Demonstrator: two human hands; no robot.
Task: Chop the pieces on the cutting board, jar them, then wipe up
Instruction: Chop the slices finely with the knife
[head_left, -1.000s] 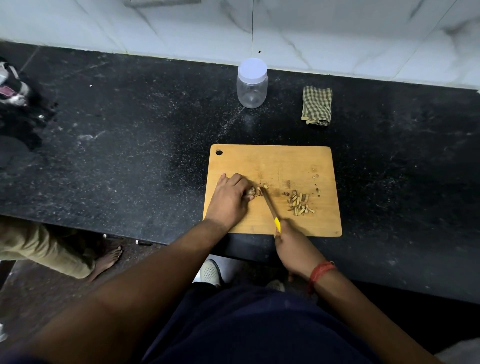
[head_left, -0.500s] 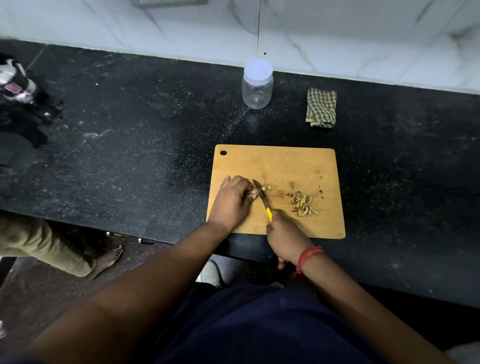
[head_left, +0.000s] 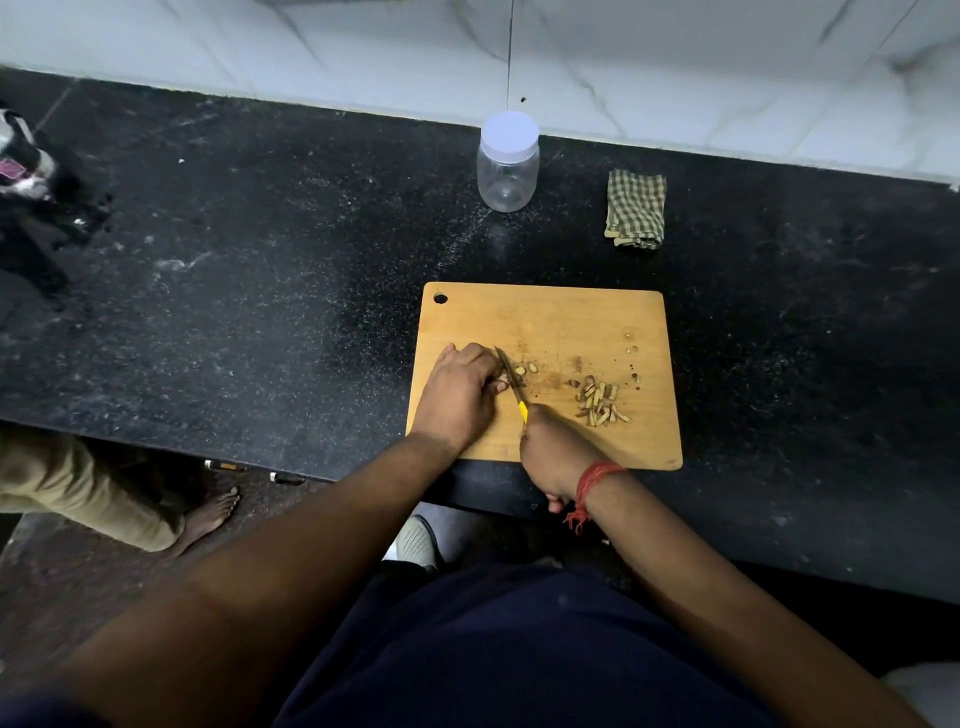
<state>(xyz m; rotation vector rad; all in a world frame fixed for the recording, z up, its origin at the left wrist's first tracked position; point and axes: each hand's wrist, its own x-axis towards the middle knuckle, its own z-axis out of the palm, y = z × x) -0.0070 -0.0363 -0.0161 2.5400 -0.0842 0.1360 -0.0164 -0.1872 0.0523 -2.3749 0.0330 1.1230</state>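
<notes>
Yellow knife handle (head_left: 523, 411) mostly buried in gripping right hand (head_left: 553, 453); small brown piece (head_left: 511, 375) hidden under curled, pinching left hand (head_left: 462, 391). Wooden cutting board (head_left: 571, 322) on speckled black stone counter (head_left: 260, 291), white marble wall (head_left: 675, 67) behind.

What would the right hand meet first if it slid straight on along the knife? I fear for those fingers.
Likely the left hand's fingertips, which hold a piece right beside the blade of the knife that the right hand grips; depth is unclear.

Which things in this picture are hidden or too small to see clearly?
Head view:
- What the left hand holds down: its fingers cover it.
- Knife handle: inside the right hand, only a yellow bit shows.
- What food the pieces are: too small.
- Dark object at left: cut by the edge.
</notes>
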